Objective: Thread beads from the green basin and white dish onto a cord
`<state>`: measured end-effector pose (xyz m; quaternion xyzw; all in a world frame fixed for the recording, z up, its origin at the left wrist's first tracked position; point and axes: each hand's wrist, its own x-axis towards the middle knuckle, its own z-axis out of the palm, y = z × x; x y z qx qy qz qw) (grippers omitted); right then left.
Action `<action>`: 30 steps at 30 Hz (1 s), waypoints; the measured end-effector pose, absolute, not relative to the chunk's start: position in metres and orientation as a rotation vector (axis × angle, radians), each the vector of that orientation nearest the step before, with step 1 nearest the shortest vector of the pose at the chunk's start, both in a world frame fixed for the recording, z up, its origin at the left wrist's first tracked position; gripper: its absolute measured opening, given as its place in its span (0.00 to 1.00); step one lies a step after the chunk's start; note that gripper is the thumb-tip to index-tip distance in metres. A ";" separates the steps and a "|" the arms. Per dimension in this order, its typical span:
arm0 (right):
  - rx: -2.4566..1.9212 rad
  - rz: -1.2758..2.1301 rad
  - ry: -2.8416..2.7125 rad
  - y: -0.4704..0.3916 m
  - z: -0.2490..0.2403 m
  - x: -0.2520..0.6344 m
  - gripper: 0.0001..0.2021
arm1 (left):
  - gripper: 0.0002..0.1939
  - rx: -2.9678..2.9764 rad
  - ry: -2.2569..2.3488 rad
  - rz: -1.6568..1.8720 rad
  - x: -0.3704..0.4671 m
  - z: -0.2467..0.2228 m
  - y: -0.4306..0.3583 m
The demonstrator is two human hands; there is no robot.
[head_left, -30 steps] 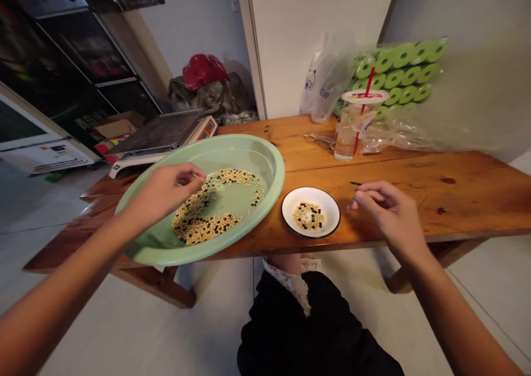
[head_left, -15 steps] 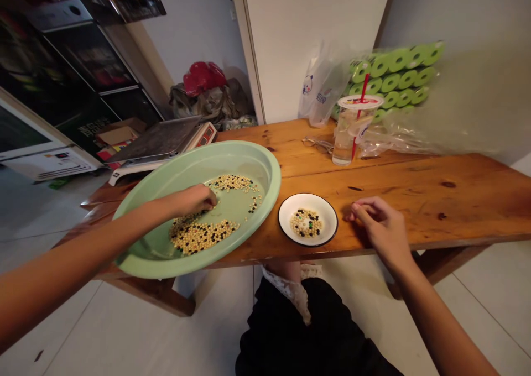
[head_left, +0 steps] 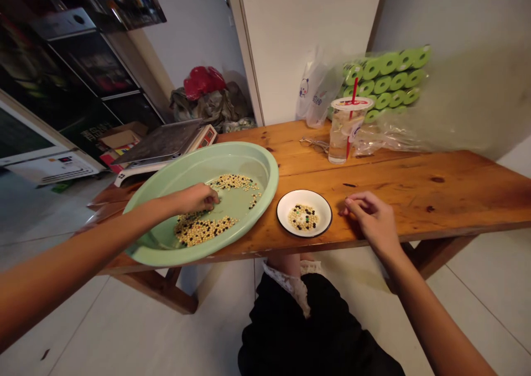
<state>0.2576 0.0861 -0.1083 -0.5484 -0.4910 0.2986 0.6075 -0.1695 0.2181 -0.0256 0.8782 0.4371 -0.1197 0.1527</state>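
My left hand (head_left: 199, 198) reaches into a large pale green plastic basin (head_left: 267, 168), its fingers curled together just above the basin's floor. Whatever they may pinch is hidden. Cream and black bead-like balls (head_left: 203, 231), with a few green ones, lie in clusters around that hand. To the right of the basin stands a small white bowl (head_left: 326, 207) with a dark rim, holding a ring of similar balls (head_left: 302, 219). My right hand (head_left: 369, 215) hovers by the bowl's right side with thumb and fingers closed; nothing can be made out between them.
On the wooden table (head_left: 440, 199), a lidded plastic cup (head_left: 340, 135) with a red straw stands behind the bowl. Behind it lie a plastic bag (head_left: 313, 94) and wrapped green rolls (head_left: 390, 80). A scale (head_left: 166, 141) sits behind the basin.
The view has shifted slightly. My left hand stays low in the basin with its fingers curled, and my right hand keeps its closed pose beside the bowl, a little nearer.
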 end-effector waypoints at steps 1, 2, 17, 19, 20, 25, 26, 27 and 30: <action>-1.266 0.692 -1.134 0.086 -0.109 0.258 0.10 | 0.12 2.507 1.264 -0.330 -0.171 -0.025 0.217; -1.266 0.695 -1.133 0.086 -0.109 0.258 0.10 | 0.12 2.493 1.268 -0.321 -0.172 -0.024 0.216; -1.239 0.673 -1.160 0.088 -0.114 0.259 0.13 | 0.17 2.379 1.284 -0.272 -0.201 -0.023 0.185; -1.238 0.662 -1.183 0.088 -0.116 0.260 0.13 | 0.17 2.394 1.301 -0.260 -0.198 -0.023 0.182; -1.239 0.657 -1.195 0.088 -0.116 0.260 0.12 | 0.17 2.401 1.310 -0.261 -0.197 -0.024 0.182; -1.249 0.649 -1.231 0.088 -0.118 0.261 0.11 | 0.16 2.407 1.358 -0.267 -0.194 -0.031 0.184; -1.250 0.651 -1.230 0.088 -0.118 0.261 0.11 | 0.16 2.399 1.365 -0.270 -0.194 -0.032 0.184; -1.250 0.653 -1.227 0.088 -0.119 0.261 0.11 | 0.16 2.388 1.371 -0.270 -0.194 -0.032 0.184; -1.248 0.664 -1.212 0.089 -0.118 0.260 0.12 | 0.15 2.341 1.366 -0.279 -0.194 -0.029 0.183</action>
